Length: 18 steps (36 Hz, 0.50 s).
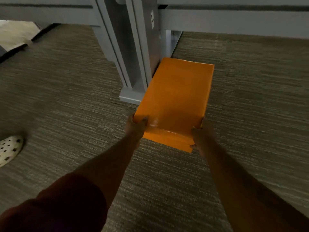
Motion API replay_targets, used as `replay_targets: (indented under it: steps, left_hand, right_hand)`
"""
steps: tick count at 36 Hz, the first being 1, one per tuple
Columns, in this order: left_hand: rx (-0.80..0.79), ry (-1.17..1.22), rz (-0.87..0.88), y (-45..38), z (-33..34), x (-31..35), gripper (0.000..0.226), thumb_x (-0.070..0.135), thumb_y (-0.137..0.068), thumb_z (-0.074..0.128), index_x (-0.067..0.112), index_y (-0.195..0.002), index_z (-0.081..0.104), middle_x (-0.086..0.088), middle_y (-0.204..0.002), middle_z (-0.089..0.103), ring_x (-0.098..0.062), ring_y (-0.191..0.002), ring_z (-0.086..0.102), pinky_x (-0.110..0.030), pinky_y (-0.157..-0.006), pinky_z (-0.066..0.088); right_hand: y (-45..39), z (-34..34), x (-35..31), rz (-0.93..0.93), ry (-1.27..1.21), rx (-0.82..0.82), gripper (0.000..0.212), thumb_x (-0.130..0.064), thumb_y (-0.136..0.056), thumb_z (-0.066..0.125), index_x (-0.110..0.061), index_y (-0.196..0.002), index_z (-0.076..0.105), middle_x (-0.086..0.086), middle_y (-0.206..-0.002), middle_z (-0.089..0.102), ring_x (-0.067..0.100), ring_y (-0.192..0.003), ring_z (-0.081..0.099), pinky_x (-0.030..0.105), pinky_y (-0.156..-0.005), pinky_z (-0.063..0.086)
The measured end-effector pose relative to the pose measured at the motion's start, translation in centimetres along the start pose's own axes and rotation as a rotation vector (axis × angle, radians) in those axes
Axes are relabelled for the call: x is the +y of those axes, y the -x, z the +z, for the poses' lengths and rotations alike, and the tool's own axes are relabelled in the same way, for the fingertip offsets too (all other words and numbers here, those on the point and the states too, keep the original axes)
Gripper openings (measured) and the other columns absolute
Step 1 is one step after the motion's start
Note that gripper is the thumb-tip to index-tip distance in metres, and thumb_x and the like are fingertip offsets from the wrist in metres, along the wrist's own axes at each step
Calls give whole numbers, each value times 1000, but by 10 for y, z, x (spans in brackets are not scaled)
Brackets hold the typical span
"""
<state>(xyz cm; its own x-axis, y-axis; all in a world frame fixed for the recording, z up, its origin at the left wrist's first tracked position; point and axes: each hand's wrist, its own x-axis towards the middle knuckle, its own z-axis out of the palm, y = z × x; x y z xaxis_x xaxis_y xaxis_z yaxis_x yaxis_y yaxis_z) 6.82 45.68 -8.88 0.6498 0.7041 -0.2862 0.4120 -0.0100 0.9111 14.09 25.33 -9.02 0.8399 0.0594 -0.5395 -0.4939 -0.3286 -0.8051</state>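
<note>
The striped carpet (66, 84) is filling most of the view, and a grey desk post (133, 67) is standing on it. The orange wrapped parcel (175, 96) is being held low over the carpet, just beside the post's foot. 2 hands are sharing its near end, probably to keep it level: the left hand (136, 127) is curling its thumb over the corner, and the right hand (199, 139) is gripping the side edge. A white perforated clog (10, 149) is showing at the left.
</note>
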Motion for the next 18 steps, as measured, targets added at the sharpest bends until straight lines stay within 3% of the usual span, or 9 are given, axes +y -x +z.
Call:
replay_targets:
  steps: [2,6,10,13,16,18]
  left_hand:
    - [-1,-3,3,2,-1,-1,50,32,-90,68,16,-134,51,-4,-119,62,-24,-103,62,-37,-75,52]
    - [16,-5,-3,7,-4,-3,43,30,-90,68,17,-128,53,-2,-113,62,-21,-96,61,-29,-67,48]
    - [18,-9,-16,16,-12,-13,34,31,-89,68,21,-119,55,6,-99,63,-15,-87,63,-25,-60,46]
    - [-26,-23,-15,20,-18,-13,29,32,-90,67,27,-115,53,12,-93,61,-6,-81,60,-23,-58,45]
    - [-40,-57,-20,20,-20,-7,31,30,-91,66,24,-119,52,10,-92,59,-5,-78,55,-24,-57,42]
    - [-46,-72,-22,22,-20,-4,35,27,-92,65,20,-124,53,4,-100,59,-6,-77,54,-25,-57,41]
  right_hand:
    - [1,0,1,-27,33,16,71,-17,-100,48,-40,-157,13,14,-153,38,25,-83,50,57,-76,57]
    - [9,1,3,-20,37,18,72,-16,-98,49,-37,-157,13,14,-147,42,36,-98,56,63,-85,55]
    - [19,3,15,-34,87,41,70,-24,-86,51,-18,-152,28,20,-150,43,43,-126,52,61,-101,48]
    - [23,2,15,-59,115,7,70,-23,-96,47,-34,-157,14,12,-159,33,43,-137,43,63,-102,45]
    - [24,-2,12,9,67,-34,71,-21,-100,45,-41,-157,8,10,-162,29,44,-133,44,60,-87,54]
    - [25,-3,10,37,43,-46,71,-19,-101,45,-43,-157,9,9,-162,27,45,-134,42,62,-86,54]
